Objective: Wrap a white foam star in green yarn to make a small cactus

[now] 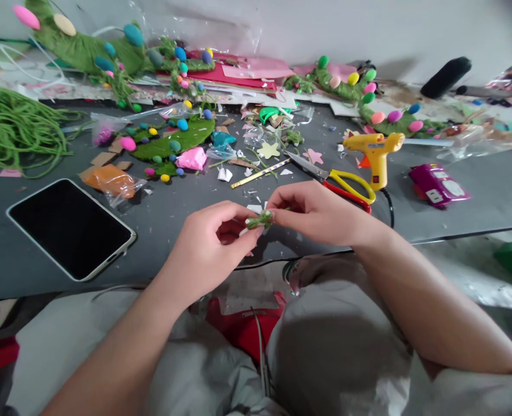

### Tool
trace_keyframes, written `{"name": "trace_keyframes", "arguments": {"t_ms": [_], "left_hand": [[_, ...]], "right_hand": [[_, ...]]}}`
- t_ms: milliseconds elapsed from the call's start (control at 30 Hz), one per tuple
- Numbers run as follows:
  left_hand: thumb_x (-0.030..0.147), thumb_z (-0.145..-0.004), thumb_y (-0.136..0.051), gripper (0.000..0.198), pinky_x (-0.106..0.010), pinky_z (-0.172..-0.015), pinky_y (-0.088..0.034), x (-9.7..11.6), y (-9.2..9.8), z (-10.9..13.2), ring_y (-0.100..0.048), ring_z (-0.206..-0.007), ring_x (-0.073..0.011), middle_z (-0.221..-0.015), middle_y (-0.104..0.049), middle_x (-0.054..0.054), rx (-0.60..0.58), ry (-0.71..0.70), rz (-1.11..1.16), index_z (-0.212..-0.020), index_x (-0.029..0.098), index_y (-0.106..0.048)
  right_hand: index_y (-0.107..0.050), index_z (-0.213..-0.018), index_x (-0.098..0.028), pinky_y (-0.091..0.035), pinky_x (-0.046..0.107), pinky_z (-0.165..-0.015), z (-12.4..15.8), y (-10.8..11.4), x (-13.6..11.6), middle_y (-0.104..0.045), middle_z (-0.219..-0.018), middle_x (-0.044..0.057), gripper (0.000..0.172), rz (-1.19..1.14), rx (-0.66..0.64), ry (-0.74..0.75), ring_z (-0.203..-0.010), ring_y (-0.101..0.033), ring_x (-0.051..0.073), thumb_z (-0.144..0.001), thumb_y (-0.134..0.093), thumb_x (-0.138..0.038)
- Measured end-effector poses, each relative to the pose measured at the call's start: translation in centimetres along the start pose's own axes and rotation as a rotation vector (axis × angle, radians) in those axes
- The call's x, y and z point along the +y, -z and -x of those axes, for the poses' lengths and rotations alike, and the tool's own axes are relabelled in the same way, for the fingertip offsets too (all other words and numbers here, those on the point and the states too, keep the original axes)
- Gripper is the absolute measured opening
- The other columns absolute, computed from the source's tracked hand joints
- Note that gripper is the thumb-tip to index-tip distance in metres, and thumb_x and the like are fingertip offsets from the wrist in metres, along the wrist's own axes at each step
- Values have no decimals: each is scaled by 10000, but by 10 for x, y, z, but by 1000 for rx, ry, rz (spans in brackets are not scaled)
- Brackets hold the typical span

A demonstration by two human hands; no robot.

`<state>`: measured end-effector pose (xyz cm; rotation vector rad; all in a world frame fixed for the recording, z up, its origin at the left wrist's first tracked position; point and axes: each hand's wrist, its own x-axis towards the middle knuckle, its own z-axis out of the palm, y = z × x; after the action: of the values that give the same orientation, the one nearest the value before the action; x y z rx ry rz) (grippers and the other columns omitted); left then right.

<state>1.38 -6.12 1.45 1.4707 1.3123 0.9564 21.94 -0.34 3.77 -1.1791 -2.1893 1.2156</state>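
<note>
Both your grips were pinched shut on the small green tuft (260,219), left hand (212,242) at one end and right hand (316,214) at the other, just above the bench (477,214) edge. It looked like fine shaping, which called for steady fingertips. Scissors (338,180) and a glue gun (375,153) lay just beyond, a phone (69,227) to your left, and green cord (8,127) further off.

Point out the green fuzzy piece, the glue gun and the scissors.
Small green fuzzy piece (260,219): head view, middle.
Yellow plastic glue gun (373,143): head view, barrel.
Yellow-handled metal scissors (325,172): head view, pivot.
</note>
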Motion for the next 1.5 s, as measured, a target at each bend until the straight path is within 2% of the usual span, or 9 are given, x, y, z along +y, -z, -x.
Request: {"name": "trace_keyframes", "arguments": {"t_ms": [100, 233, 400, 600, 800, 1033, 1233, 1400, 1500], "left_hand": [[240, -835, -748, 84, -239, -614, -563, -3, -1, 2, -710, -700, -168, -918, -762, -47, 77, -112, -165, -916, 216, -757], [235, -850, -724, 83, -250, -683, -580, -6, -2, 3, -709, -739, -164, -1005, -762, -48, 143, -160, -174, -928, 217, -743], [259, -847, -755, 106, -248, -637, -567, -7, -2, 2, -695, -661, -146, -903, -768, -17, 223, -119, -129, -946, 223, -745], [282, -822, -803, 142, -250, -626, -578, -6, -3, -1, -726, -688, -171, -800, -750, -14, 270, -42, 100, -934, 216, -745], [279, -768, -860, 206, -278, -741, -629, -6, -6, -6, -738, -717, -151, -856, -760, -6, 293, 34, 403, -895, 195, -722], [262, -757, -884, 194, -195, -685, -616, -11, -3, -9, -716, -674, -103, -771, -740, -1, 158, 65, 698, -859, 167, -749], [206, -768, -878, 130, -135, -617, -586, -10, 3, -10, -701, -641, -84, -744, -743, -4, 19, 95, 837, -826, 165, -769], [224, -804, -855, 148, -83, -527, -525, -8, 10, -10, -639, -573, -51, -669, -683, -20, -227, 183, 926, -777, 108, -766], [204, -778, -872, 233, -101, -484, -509, -9, 13, -9, -623, -538, -61, -681, -685, -20, -310, 251, 955, -965, 123, -759]], "right_hand": [[-716, -803, -155, -401, 225, -522, -4, -6, 2, -657, -685, -4, 121, -86, 55, -51, -604, -524, 93, -847, -684, -263], [-739, -790, -160, -409, 222, -510, -8, -10, 4, -671, -676, -6, 120, -171, 124, -43, -585, -542, 88, -834, -718, -270], [-741, -843, -159, -415, 216, -517, -7, -15, -1, -670, -696, -14, 141, -228, 127, 10, -594, -543, 81, -857, -738, -299], [-722, -888, -171, -458, 239, -583, 0, -23, -7, -699, -797, 9, 67, -44, 259, 140, -680, -580, 110, -903, -666, -204], [-730, -888, -169, -467, 269, -660, 4, -28, -10, -669, -819, 25, 96, 76, 352, 334, -722, -560, 120, -908, -640, -142], [-744, -890, -151, -485, 259, -649, 4, -27, -11, -715, -826, 31, 111, -102, 327, 239, -732, -603, 124, -911, -705, -253], [-748, -833, -138, -465, 226, -582, 3, -19, -10, -700, -751, 9, 194, -264, 240, 173, -660, -574, 99, -822, -826, -316], [-735, -877, -147, -515, 255, -690, 4, -10, -7, -705, -839, 23, 208, -314, 108, 310, -754, -625, 118, -841, -818, -334], [-728, -882, -160, -525, 284, -739, 5, -6, -5, -706, -858, 32, 182, -272, 72, 441, -789, -635, 131, -873, -788, -331]]}}
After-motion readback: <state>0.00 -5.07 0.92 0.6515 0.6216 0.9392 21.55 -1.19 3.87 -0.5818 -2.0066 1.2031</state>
